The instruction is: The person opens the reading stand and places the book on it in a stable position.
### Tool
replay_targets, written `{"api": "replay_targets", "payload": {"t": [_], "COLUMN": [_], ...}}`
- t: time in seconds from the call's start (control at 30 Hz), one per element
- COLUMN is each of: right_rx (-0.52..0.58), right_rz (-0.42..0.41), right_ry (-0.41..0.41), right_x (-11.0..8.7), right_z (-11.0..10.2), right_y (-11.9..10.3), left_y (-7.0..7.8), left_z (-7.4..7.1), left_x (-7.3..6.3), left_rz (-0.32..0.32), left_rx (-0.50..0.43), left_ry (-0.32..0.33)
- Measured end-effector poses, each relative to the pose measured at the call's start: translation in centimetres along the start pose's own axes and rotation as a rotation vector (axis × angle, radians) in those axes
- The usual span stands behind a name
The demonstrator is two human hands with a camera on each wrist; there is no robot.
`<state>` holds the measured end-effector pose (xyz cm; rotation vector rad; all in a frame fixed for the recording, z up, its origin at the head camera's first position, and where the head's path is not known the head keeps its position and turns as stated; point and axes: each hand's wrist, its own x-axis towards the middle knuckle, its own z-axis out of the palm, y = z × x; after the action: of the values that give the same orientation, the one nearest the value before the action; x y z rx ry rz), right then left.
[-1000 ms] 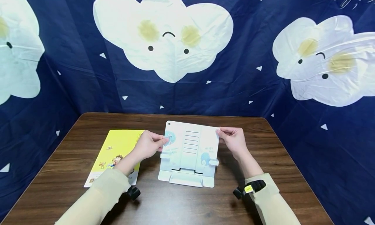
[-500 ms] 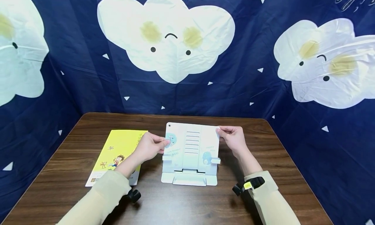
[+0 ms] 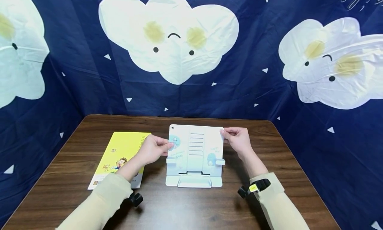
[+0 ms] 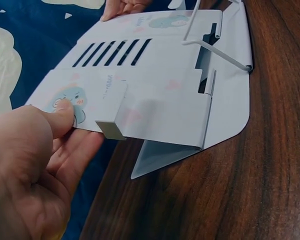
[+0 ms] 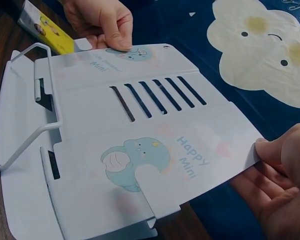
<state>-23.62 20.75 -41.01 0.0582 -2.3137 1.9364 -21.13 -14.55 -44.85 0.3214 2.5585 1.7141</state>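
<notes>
A white book stand (image 3: 195, 150) with pale blue cartoon prints stands tilted back on the wooden table, its base plate folded out toward me. Slots run down the middle of its panel, and a wire lip (image 5: 45, 122) sits at the lower edge. My left hand (image 3: 152, 149) pinches the panel's left edge, thumb on the front over the cartoon face and fingers behind. At the upper right corner, my right hand (image 3: 237, 140) pinches the panel between thumb and fingers. Page clips (image 4: 112, 117) stick out from both sides. A rear support flap (image 4: 162, 155) shows beneath the panel.
A yellow book (image 3: 122, 150) with a cartoon child on its cover lies left of the stand, partly under my left forearm. The brown table (image 3: 191, 210) ends at a dark blue cloth backdrop (image 3: 176, 100) with white clouds. Cameras are strapped to both wrists.
The stand has turned slightly, so its base now lies straighter toward me and a little to the right. Both hands keep their hold on it, and the view has shifted a little.
</notes>
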Motion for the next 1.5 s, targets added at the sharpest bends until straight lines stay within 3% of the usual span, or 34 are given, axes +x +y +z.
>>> {"api": "replay_targets", "payload": {"t": [0.2,0.33,0.4,0.57,0.67,0.83,1.17,1.33,1.5], "right_rx": [-0.011,-0.085,-0.084,0.016,0.068,0.116,0.184,0.226,0.183], "right_rz": [-0.12,-0.203,-0.207,-0.143,-0.079,0.002,0.058,0.129,0.173], "right_ry": [0.07,0.119,0.105,0.002,-0.073,-0.21,-0.415,-0.495,-0.531], "right_x": [-1.0,-2.0,-2.6,-4.0,-4.7,-5.6,-8.0,-9.5,-10.2], "right_z": [-0.7,-0.8,-0.5,1.5,3.2,6.3,13.3,17.0,19.6], "right_y": [-0.9,-2.2,-2.8,-3.8,-4.0,-4.0,-3.6,-3.0,-2.1], "left_y": [-0.1,-0.1,-0.3,-0.9,-1.5,-2.7,-6.2,-8.0,-8.6], "left_z": [-1.8,-4.2,-5.7,-9.4,-11.2,-13.6,-18.3,-20.0,-20.3], "left_x": [-0.8,-1.6,-2.1,-3.5,-4.4,-5.6,-7.9,-8.9,-9.1], "left_rz": [0.041,0.012,-0.007,-0.054,-0.088,-0.156,-0.335,-0.371,-0.37], "left_rx": [0.023,0.042,0.096,0.211,0.233,0.253,0.327,0.287,0.234], "left_ry": [-0.039,-0.027,-0.003,0.055,0.078,0.122,0.213,0.225,0.205]}}
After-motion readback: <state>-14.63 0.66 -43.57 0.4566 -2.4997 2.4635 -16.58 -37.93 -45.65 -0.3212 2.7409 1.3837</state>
